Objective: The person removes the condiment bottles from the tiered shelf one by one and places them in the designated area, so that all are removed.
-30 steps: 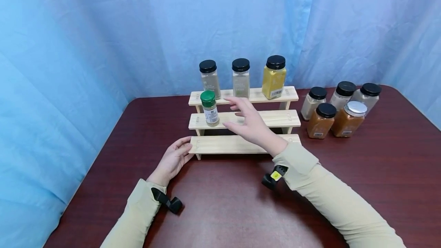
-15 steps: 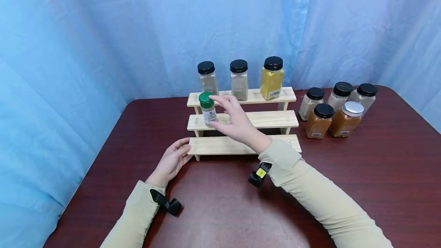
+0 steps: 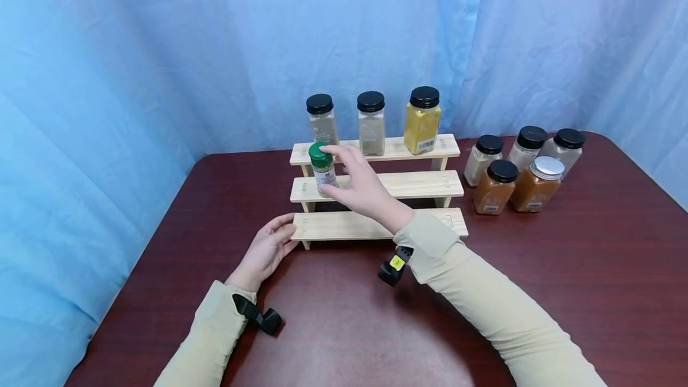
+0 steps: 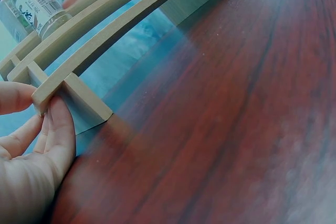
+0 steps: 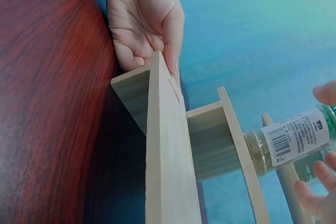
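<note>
In the head view, my left hand (image 3: 266,251) grips the left end of the bottom shelf of a three-tier wooden rack (image 3: 355,227). The left wrist view shows that hand pinching the shelf's corner (image 4: 51,88) between thumb and fingers. A small spice jar (image 3: 323,175) with a green cap and white label stands upright at the left end of the middle shelf. Around its right side, my right hand (image 3: 361,187) is spread, index finger by the cap and thumb low near the jar's base. In the right wrist view, thumb and fingers (image 5: 310,198) stand on either side of the jar (image 5: 294,139).
On the top shelf stand two grey spice jars (image 3: 324,127) (image 3: 372,132) and a yellow one (image 3: 421,127), all black-capped. Right of the rack, several more jars cluster on the dark red table (image 3: 591,279), including an orange-brown one with a silver lid (image 3: 537,187). A blue curtain (image 3: 242,46) hangs behind.
My right hand has moved left along the middle shelf, from a gap beside the green-capped jar to around it. The left hand keeps its grip on the rack.
</note>
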Demonstrator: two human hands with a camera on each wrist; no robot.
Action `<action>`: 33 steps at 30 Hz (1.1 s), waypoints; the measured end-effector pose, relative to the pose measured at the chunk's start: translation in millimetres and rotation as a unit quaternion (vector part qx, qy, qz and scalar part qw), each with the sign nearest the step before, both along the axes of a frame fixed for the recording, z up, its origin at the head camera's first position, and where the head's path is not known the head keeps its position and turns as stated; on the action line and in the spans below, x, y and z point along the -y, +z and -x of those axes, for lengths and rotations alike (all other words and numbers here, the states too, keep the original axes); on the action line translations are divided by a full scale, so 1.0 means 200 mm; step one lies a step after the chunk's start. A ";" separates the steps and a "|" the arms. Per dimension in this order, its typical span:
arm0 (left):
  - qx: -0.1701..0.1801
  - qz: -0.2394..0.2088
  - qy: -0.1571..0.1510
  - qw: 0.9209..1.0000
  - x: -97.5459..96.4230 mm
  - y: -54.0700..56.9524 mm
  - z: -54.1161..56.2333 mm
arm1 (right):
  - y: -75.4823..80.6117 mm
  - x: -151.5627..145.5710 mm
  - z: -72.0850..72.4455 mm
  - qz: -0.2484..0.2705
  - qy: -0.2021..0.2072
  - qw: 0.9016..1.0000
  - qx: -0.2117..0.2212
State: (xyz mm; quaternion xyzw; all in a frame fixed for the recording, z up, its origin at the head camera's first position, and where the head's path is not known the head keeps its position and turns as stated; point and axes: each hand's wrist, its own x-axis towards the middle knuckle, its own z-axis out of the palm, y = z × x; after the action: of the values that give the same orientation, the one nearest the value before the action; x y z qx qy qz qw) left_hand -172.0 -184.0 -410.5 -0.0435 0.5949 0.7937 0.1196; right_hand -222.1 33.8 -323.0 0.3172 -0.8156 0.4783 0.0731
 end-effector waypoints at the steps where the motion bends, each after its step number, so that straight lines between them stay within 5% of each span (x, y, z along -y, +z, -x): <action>1: 0.000 0.000 0.000 1.000 0.00 0.00 0.00 | 0.00 0.00 0.00 0.002 0.002 1.000 0.000; 12: 0.002 -0.002 -0.003 1.000 0.00 0.00 0.00 | 0.00 0.05 0.01 0.007 -0.012 1.000 0.013; 23: 0.006 0.004 -0.001 1.000 0.01 0.01 -0.01 | -0.05 0.06 0.02 0.028 -0.059 0.996 -0.055; 33: 0.004 -0.005 0.002 1.000 0.00 0.00 -0.01 | -0.07 0.06 0.01 0.048 -0.057 0.994 -0.080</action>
State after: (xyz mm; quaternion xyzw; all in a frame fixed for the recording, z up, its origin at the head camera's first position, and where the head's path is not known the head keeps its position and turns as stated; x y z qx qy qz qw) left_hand -170.3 -184.5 -410.4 -0.0474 0.5904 0.7967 0.1203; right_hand -223.2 22.5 -337.0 0.3039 -0.8000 0.4850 0.1803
